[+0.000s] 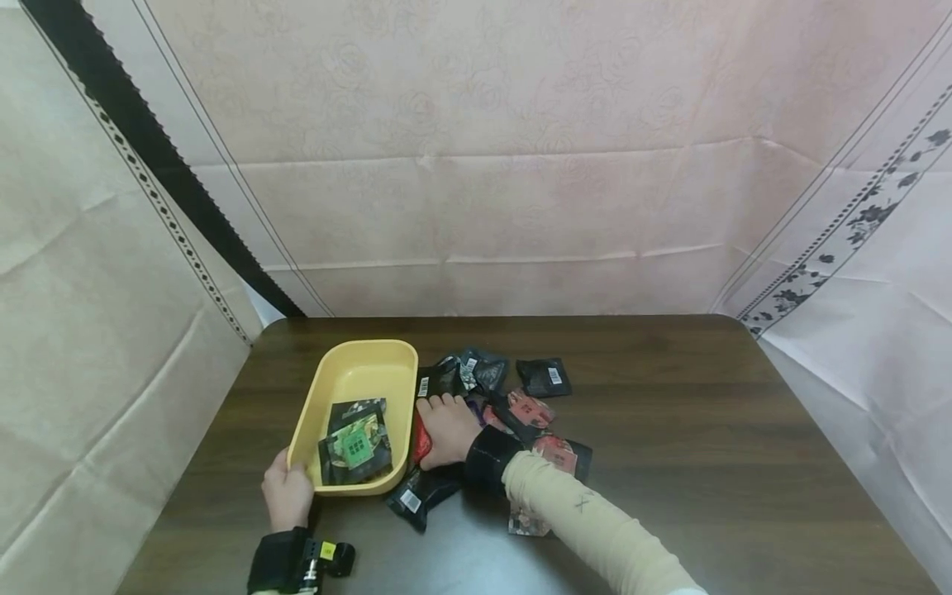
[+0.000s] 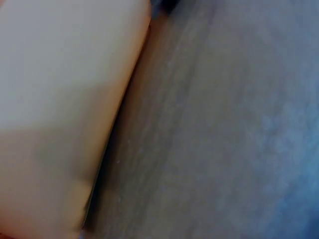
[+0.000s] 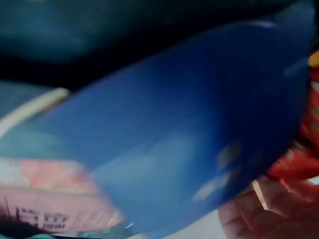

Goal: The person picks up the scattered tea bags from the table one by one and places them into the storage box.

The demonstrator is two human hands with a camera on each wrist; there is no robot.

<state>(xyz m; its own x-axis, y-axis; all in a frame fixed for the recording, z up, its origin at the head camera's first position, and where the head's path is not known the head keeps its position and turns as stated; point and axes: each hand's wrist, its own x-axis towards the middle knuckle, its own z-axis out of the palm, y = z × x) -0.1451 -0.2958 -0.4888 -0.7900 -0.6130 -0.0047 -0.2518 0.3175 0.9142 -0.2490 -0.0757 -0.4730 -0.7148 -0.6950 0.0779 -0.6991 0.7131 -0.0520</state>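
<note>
A yellow plastic tray [image 1: 405, 364] stands on the left of the table with several dark packets inside, the top packet [image 1: 359, 446] bearing a green label. My left hand [image 1: 287, 493] grips its near left corner; the tray's wall [image 2: 65, 74] fills the left of the left wrist view. Just right of the tray, my right hand [image 1: 449, 430] holds a red packet [image 1: 421, 438] between thumb and fingers, partly hidden under the hand. In the right wrist view the red packet [image 3: 304, 144] shows beside the fingers [image 3: 269, 209], with a blurred blue shape [image 3: 174, 124] close to the camera.
Black packets [image 1: 483, 369] lie behind my right hand, and one black packet [image 1: 545, 378] sits apart to the right. A black packet [image 1: 421, 496] lies in front of the tray. Pink-labelled packets [image 1: 531, 409] spread beside and under my right forearm on the brown table [image 1: 706, 463].
</note>
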